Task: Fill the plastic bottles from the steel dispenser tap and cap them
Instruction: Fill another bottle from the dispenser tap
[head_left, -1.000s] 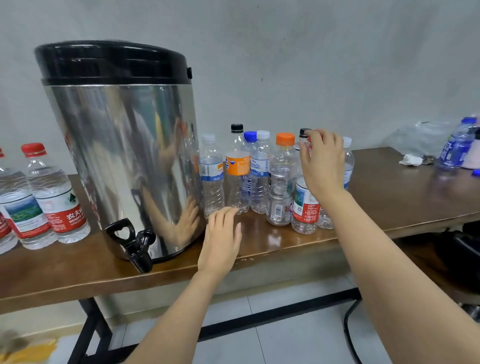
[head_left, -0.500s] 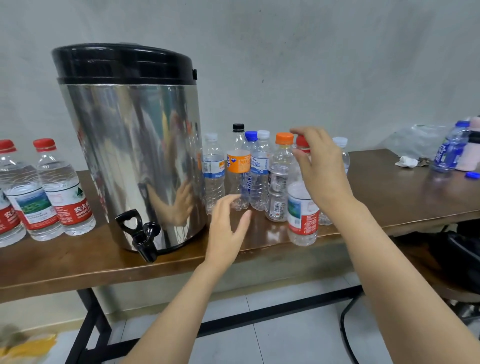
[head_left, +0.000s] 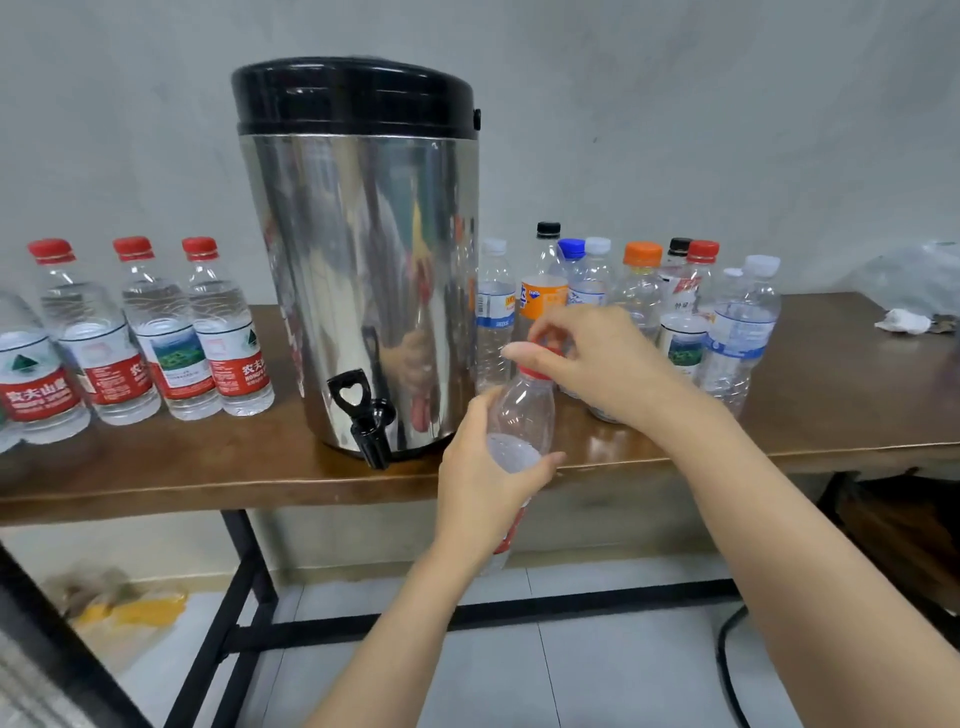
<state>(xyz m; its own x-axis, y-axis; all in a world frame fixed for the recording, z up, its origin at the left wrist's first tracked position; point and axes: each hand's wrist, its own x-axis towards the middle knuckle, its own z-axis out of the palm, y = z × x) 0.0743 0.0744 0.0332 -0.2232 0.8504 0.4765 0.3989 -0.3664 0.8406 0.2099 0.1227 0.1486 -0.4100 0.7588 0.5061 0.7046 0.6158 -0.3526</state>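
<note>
Head cam: L hand (head_left: 483, 475) grips bottle (head_left: 524, 405), R hand (head_left: 597, 358) pinches its cap (head_left: 537, 370).

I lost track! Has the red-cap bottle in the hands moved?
Yes. The red-cap bottle left the other bottles on the table and is held off its front edge, nearer the dispenser tap.

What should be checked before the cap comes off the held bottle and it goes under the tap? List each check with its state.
1. Body of the held bottle gripped by the left hand: ok.
2. Fingertips of the right hand pinch the red cap: ok.
3. That cap removed: not ok, it is on.
4. Space under the tap free: ok.
5. Water stopped there: ok, none runs.
6. Bottle's fill level: cannot tell.
</note>
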